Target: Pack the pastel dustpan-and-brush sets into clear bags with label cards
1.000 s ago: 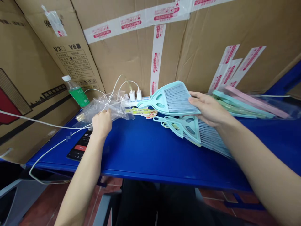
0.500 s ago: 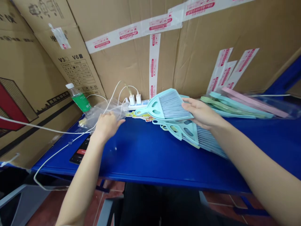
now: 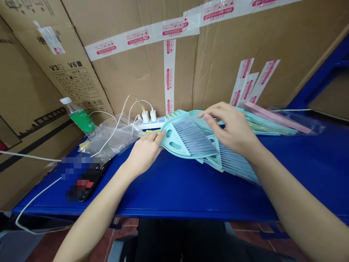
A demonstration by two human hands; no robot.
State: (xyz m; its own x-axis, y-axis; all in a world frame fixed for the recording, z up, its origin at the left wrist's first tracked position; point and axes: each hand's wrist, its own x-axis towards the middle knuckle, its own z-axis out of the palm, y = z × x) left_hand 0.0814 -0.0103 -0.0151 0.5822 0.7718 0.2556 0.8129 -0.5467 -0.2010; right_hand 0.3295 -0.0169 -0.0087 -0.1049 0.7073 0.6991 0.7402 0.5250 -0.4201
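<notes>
A light blue dustpan (image 3: 200, 156) of smooth, hard plastic carries a matching brush (image 3: 177, 143), whose fan-shaped head has rounded cut-outs and a dense spread of thin grey-blue bristles. Similar sets lie beneath it: a second brush (image 3: 236, 160) shows the same straight, fine bristles, partly overlapped by the upper set. Behind, a stack of curved pans (image 3: 275, 116) in pink, light blue and pale green lies on the flat blue table (image 3: 169, 193), with glossy clear film at its right end.

The left hand (image 3: 145, 154) has its fingers closed about the handle end of the upper set, so the dustpan and brush extend rightward from the fingertips, above the table. The right hand (image 3: 231, 125) is loosely open, palm down, thumb apart from the bent fingers; it is just above the far end of the bristles, with nothing visibly gripped, and whether its fingertips touch a pan I cannot tell.

A clear plastic bottle (image 3: 81, 119) with a white cap and green label leans at the left; its contents are unclear. Beside it lies a crumpled transparent bag (image 3: 111, 134). A white power strip (image 3: 152, 124) holds two blocky chargers (image 3: 149, 116), in front of brown cardboard (image 3: 133, 72) crossed by printed tape
</notes>
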